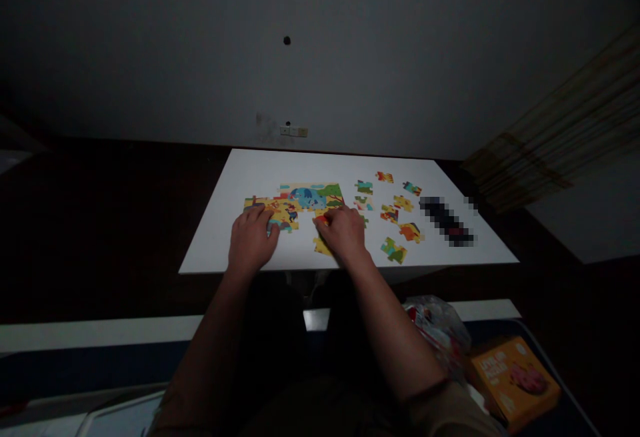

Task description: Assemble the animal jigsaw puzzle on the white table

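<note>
left hand [251, 240]: open, resting on the puzzle [310, 197];
right hand [343, 233]: fingertips on a piece [323, 220], grip unclear;
place: puzzle part-joined on the surface [215, 250], loose pieces [403, 203] to its right;
risk: pressing while sliding could part joined sections

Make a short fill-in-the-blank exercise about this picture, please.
The jigsaw section lies on a board coloured ____.
The ____ hand rests on that section's left end.
A loose piece lies to the ____ of the right hand.

Missing words: white; left; right.
</note>
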A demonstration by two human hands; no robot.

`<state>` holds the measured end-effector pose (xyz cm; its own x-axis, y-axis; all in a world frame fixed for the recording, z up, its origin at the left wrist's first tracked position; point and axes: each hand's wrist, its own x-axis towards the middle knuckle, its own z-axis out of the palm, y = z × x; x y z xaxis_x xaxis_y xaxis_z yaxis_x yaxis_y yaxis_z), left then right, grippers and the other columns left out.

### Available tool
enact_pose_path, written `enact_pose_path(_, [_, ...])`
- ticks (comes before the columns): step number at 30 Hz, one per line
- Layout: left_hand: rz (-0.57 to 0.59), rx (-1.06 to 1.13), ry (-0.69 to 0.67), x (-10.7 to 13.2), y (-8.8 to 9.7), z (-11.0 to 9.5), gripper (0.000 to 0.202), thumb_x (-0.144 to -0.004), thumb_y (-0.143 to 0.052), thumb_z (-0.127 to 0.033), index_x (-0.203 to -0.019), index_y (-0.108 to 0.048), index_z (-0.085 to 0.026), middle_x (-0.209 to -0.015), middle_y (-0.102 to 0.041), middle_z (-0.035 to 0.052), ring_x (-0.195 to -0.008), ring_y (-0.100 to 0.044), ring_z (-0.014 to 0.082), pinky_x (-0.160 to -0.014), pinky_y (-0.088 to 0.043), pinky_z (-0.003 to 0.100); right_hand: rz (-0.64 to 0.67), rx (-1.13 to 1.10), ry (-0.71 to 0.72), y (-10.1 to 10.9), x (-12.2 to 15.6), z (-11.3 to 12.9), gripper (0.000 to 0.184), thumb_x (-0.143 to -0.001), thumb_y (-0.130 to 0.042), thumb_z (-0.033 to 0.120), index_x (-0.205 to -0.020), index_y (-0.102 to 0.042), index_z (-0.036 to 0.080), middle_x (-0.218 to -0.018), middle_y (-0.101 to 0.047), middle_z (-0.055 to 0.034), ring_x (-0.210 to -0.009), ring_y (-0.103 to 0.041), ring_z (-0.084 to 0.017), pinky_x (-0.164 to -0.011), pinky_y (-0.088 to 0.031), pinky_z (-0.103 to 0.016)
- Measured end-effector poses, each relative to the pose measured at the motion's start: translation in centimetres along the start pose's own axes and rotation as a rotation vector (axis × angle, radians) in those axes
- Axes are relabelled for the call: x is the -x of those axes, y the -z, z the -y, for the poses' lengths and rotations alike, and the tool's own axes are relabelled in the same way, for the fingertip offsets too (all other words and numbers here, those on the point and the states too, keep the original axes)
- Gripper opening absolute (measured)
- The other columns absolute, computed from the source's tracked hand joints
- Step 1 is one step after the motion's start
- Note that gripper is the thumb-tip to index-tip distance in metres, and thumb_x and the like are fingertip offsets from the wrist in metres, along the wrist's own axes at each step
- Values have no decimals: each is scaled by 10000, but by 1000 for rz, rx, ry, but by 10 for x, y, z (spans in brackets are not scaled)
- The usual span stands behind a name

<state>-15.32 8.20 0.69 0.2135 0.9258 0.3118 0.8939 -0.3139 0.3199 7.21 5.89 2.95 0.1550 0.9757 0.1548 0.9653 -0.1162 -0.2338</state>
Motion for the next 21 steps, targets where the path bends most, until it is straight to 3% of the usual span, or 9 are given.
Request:
enact_pose_path(3, [10,11,6,0,1,-1,379,-947,-490,-314,-1273,-650,-203,-1444,-573,124,-1315,-507,352,-1137,-380,536,-17,-62,31,2,3,-10,361,-1000,-500,443,-1066,-781,225,-1120,-717,-130,-1078,-608,-300,-972,-437,-401])
enact_pose_path(5, [14,17,6,0,2,-2,384,-949,-477,-318,-1272,-649,-198,-1445,-569,133,-1315,-505,357,-1138,-375,542,-85,-93,14,6,4,-29,375,-1024,-428,343,-1181,-743,213,-1182,-709,-120,-1133,-591,-278,-1033,-407,-383])
enact_pose_path(9, [4,13,-7,0,1,-2,393,-956,-457,-333,-1269,-649,-195,-1441,-566,149,-1314,-503,368,-1133,-375,554,-191,-63,-139,22,3,-93,434,-956,-423,181,-1316,-663,158,-1254,-690,-140,-1189,-564,-301,-1050,-400,-411])
enact_pose_path(14, [-6,-10,-25,-1,0,-1,401,-958,-455,-351,-1271,-650,-194,-1438,-570,147,-1300,-520,365,-1123,-389,548,-78,7,-211,39,-3,-161,495,-851,-602,211,-1342,-654,169,-1229,-703,-166,-1195,-565,-358,-985,-444,-438])
enact_pose_path(17, [-4,-13,-25,-1,1,-2,413,-950,-457,-350,-1283,-652,-203,-1437,-576,147,-1302,-522,366,-1115,-398,556,-30,-4,-164,38,-7,-178,489,-838,-661,293,-1318,-667,198,-1205,-711,-163,-1205,-567,-360,-976,-446,-453])
enact_pose_path(21, [-9,-26,-27,-1,2,-4,426,-946,-452,-345,-1287,-654,-188,-1435,-577,159,-1304,-525,372,-1106,-411,559,-38,-47,-121,33,-13,-182,443,-847,-646,266,-1283,-673,188,-1196,-709,-161,-1170,-596,-320,-1017,-426,-448])
